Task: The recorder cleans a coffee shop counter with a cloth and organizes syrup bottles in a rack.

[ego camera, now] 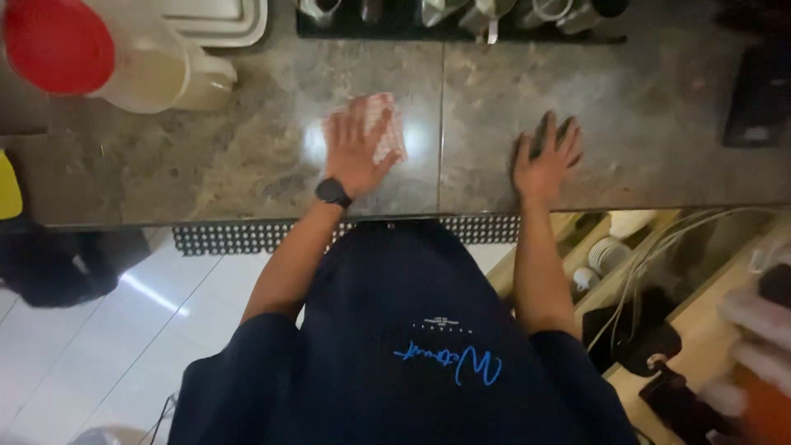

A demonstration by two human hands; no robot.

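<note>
Nearest the camera, a dark navy shirt (412,354) is filling the lower frame, both bare forearms reaching out from it to the stone table (643,107). Below the table edge, a perforated black mat strip (247,237) is running along, white floor tiles (99,346) under it; off to the right of the table edge, open shelves are holding small white cups (608,254) and dark cables.

On the table, the left hand (356,152) – black watch (333,192) on its wrist – is pressing flat on a red-and-white checked cloth (387,124), fingers spread wide, gripping nothing, just palm and fingers bearing down on the cloth. The cloth is lying near the table's middle seam, just left of it, partly covered by the hand. The right hand (545,156) is resting flat on the bare table right of the seam, fingers splayed, empty – bracing.

Judgement: wiping is going best with the palm kept flat, even pressure, overlapping strokes, the bracing hand staying planted.

Farther along the table, a large pale jug with a red lid (58,41) is standing at the far left, a white tray (222,21) behind it, and metal pitchers (486,12) are lining the back edge.
</note>
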